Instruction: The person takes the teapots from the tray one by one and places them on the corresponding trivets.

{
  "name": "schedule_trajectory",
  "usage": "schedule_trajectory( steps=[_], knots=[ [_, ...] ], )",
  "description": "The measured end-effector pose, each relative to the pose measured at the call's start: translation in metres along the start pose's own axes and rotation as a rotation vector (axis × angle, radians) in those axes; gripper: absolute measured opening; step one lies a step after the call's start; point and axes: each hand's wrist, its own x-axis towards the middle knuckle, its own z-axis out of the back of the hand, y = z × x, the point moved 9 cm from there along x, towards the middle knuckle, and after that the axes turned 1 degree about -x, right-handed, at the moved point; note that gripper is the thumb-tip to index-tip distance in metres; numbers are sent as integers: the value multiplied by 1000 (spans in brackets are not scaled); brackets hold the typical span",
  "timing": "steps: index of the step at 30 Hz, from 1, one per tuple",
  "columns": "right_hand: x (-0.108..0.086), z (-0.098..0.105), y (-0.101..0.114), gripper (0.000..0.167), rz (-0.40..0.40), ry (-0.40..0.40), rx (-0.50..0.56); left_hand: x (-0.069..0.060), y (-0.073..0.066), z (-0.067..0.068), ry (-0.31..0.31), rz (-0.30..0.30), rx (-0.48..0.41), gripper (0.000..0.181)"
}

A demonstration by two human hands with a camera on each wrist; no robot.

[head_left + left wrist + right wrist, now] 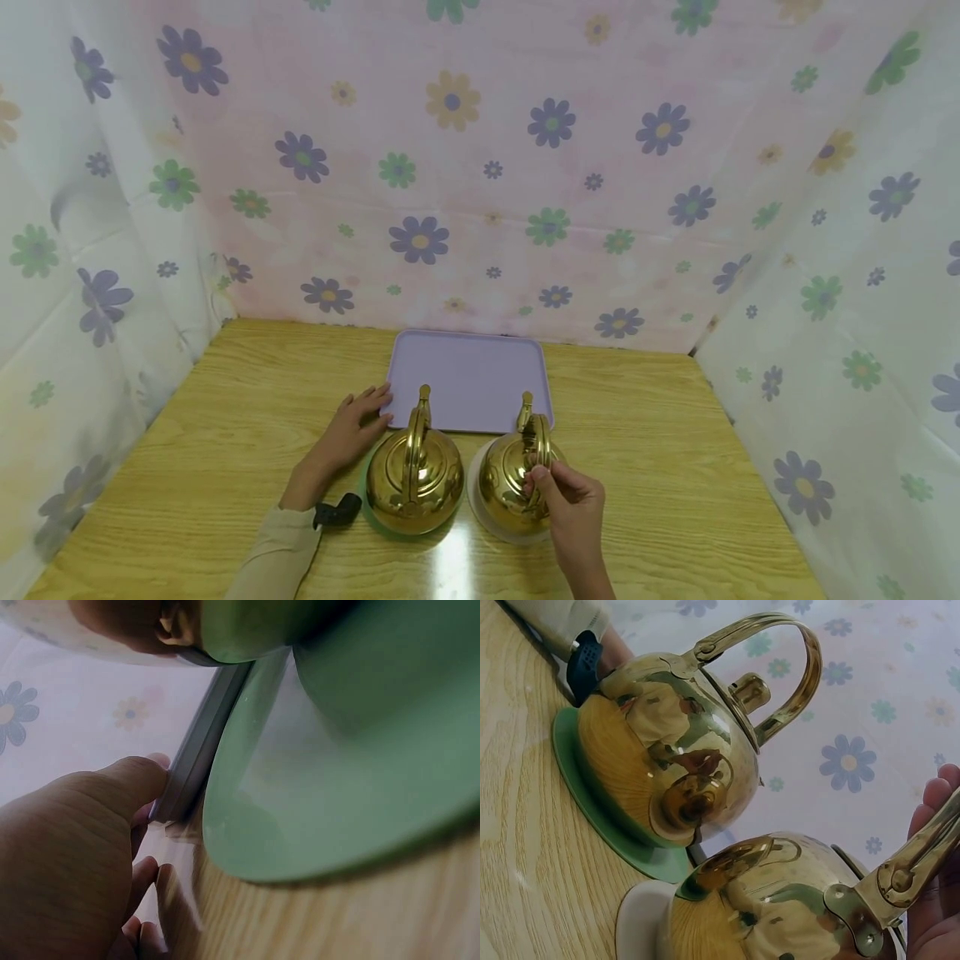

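Two shiny gold kettles stand side by side. The left kettle (414, 492) rests on a green plate (255, 817); the right kettle (501, 496) rests on a white plate (636, 926). My right hand (581, 508) holds the right kettle's arched handle (911, 877), with the thumb on top and fingers round its far side. Beyond the kettles lies a flat lilac tray (468, 375), partly covered by both spouts. My left hand (356, 429) touches the tray's left edge near its front corner, fingers fairly straight; in the left wrist view the thumb (139, 780) meets the rim.
A wooden table (660, 467) carries everything. Flower-patterned curtains (480, 192) enclose it at the back and on both sides. A black device (337, 510) is worn on the left wrist, close to the left kettle and green plate.
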Motion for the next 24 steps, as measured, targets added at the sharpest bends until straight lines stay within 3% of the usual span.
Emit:
schedule_trajectory(
  steps=[8,19,24],
  knots=[
    [2,0,-3,13,-26,8,0,1,-1,1,-4,1,-5,48],
    [1,4,0,15,-2,46,-58,2,0,-4,6,0,-4,49],
    [1,6,-2,16,-39,29,-60,3,-2,-4,-11,-19,-7,48]
  ],
)
